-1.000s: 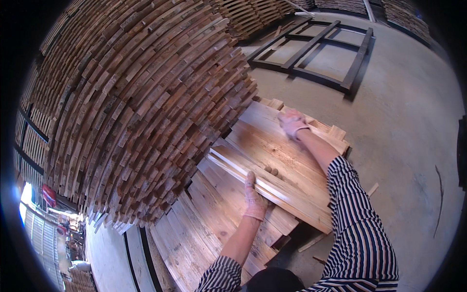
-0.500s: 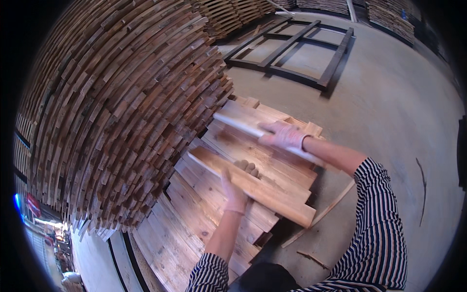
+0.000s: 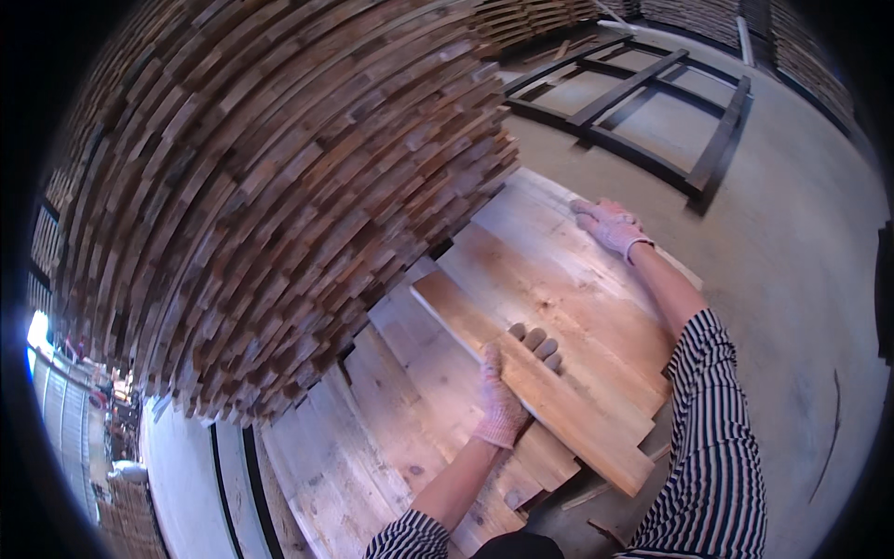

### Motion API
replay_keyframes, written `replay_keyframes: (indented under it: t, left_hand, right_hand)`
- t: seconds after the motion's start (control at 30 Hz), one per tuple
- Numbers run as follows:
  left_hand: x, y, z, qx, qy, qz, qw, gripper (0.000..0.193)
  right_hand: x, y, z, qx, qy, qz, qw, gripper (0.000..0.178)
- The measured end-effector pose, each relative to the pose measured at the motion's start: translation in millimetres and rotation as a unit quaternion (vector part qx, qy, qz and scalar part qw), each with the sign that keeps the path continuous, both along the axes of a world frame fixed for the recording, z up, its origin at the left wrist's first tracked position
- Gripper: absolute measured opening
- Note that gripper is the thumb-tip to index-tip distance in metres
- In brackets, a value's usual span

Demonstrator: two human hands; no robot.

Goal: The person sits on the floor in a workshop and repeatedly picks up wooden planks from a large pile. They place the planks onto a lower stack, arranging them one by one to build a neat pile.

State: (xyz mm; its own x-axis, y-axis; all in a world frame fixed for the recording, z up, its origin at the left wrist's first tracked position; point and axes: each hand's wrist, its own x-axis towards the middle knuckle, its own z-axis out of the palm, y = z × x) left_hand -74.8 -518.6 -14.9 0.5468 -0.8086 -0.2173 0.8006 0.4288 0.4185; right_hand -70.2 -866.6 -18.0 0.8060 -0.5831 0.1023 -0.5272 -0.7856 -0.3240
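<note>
Beside the tall stack of wooden slats [image 3: 279, 186], on a low pile of boards [image 3: 391, 419], a long plank [image 3: 559, 401] lies gripped near its middle by the gloved left hand [image 3: 507, 391], while the gloved right hand [image 3: 610, 224] rests flat on the boards' far edge.

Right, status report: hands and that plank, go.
Left hand gripping the plank mid-length. Right hand flat on far boards. Tall stacked timber close alongside.
</note>
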Motion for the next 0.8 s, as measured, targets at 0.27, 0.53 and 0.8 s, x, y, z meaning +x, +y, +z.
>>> replay_keyframes:
  t: [0.27, 0.53, 0.8]
  left_hand:
    - [6, -8, 0, 0.07, 0.054, 0.014, 0.996, 0.063]
    - [-47, -22, 45, 0.207, -0.237, -0.089, 0.945, 0.092]
    - [2, 105, 43, 0.351, -0.749, -0.155, 0.54, 0.103]
  right_hand:
    - [5, 89, 48, -0.102, 0.068, 0.066, 0.99, 0.055]
    - [-186, 250, 57, 0.26, -0.222, 0.155, 0.927, 0.107]
    - [-332, 250, -83, 0.5, -0.399, -0.336, 0.691, 0.073]
